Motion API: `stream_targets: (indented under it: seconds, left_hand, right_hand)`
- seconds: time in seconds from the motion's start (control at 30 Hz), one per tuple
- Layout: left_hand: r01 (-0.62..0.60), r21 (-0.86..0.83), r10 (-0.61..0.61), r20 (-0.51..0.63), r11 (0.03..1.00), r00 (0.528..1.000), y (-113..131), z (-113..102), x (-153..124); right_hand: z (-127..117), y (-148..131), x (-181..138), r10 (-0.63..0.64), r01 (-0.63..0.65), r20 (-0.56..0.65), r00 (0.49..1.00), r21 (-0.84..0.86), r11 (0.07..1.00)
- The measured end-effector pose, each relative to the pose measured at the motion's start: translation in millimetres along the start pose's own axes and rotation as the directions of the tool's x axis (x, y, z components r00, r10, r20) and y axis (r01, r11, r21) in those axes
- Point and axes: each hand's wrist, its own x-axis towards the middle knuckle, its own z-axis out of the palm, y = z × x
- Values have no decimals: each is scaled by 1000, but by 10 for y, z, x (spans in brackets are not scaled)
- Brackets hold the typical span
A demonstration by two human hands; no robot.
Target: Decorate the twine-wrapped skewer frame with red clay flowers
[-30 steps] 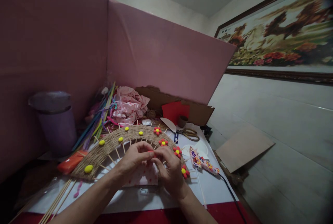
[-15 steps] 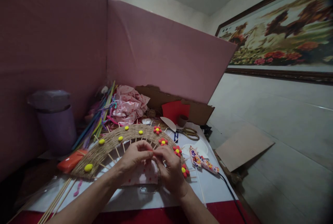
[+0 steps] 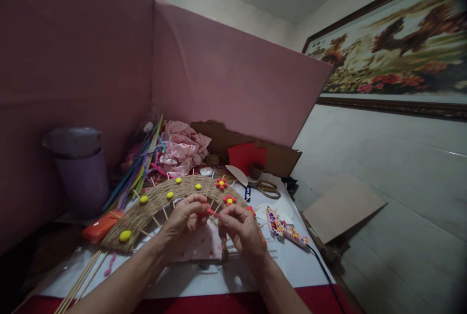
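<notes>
My left hand (image 3: 184, 216) and my right hand (image 3: 241, 229) meet above the table, each pinching one end of a small red strip of clay (image 3: 212, 212) stretched between the fingertips. Under them lies a woven twine arch (image 3: 160, 202) built on wooden skewers. Yellow clay dots (image 3: 125, 235) sit along its left side and red flowers with yellow centres (image 3: 221, 183) along its right. A pink spotted piece (image 3: 202, 246) lies beneath my hands.
A patterned glue gun (image 3: 282, 228) with a black cord lies to the right, scissors (image 3: 264, 187) behind it. An orange clay block (image 3: 100, 226), loose skewers (image 3: 78, 280), coloured sticks (image 3: 140, 170), pink cloth (image 3: 182, 148), red paper (image 3: 246, 156) and a purple bin (image 3: 78, 170) crowd the left and back. Pink boards wall the corner.
My hands have drawn slightly apart, and the red clay now shows as a short strip stretched between them. My right hand has lifted and covers the lower flowers.
</notes>
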Motion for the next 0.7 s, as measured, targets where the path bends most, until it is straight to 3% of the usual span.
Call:
stream_targets:
  seconds: [0.07,0.13,0.3,0.57,0.7]
  left_hand:
    - [-19,-18,19,-14,1000,1000,37,-18,14]
    - [-20,-5,20,-4,1000,1000,57,-25,18]
    - [10,36,-14,105,999,994,12,10,-17]
    - [-13,234,-7,85,972,996,-53,20,-23]
    - [-4,235,-22,108,972,994,-50,14,-20]
  right_hand:
    - [-26,-12,9,61,-68,39,997,222,973]
    - [-38,-17,16,69,-80,48,996,294,952]
    - [-35,27,45,11,-5,-23,1000,230,973]
    - [-90,118,69,-20,31,-67,998,166,986]
    - [-103,143,78,-30,36,-74,997,77,996]
